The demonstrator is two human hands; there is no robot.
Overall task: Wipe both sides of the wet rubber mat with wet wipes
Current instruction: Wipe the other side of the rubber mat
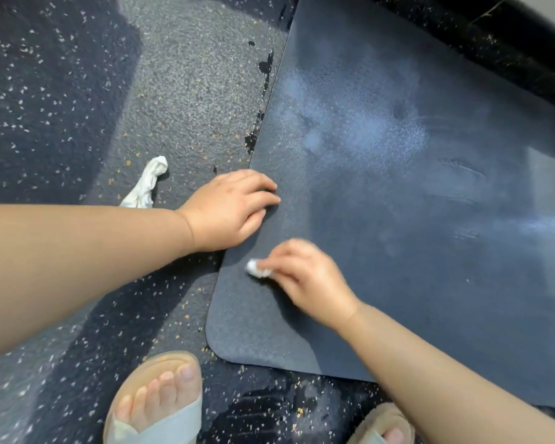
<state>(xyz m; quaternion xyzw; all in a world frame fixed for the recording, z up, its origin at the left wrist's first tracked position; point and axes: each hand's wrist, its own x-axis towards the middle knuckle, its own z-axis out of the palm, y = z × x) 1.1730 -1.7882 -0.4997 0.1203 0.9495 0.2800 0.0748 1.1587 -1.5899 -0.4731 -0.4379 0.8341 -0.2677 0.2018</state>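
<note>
Closest to us, at the bottom of the view, we see a left foot (156, 402) in a pale open-toed sandal and, at the lower right, the tip of a right foot (388, 427) in a matching one, both on the dark speckled floor (45, 91). Just beyond them lies the rounded near corner of the rubber mat (398, 187), which is flat on the floor and spreads away to the right and upward. Over that near-left part of the mat we find the right hand (311, 280), slightly blurred, its fingers curled and pinching a small balled wet wipe (257, 268) pressed against the mat surface. A little farther on, the left hand (231, 209) rests across the mat's left edge, fingers stretched out and loosely spread, holding nothing, the fingertips on the mat and the heel over the floor. To the left of that hand a twisted white used wipe (146, 184) lies on the floor, apart from the mat. Farther up, dark wet blotches (265, 68) trail along the mat's left edge, and the mat's middle shows pale glossy streaks. At the far top right a black ledge (526, 36) runs past the mat.
</note>
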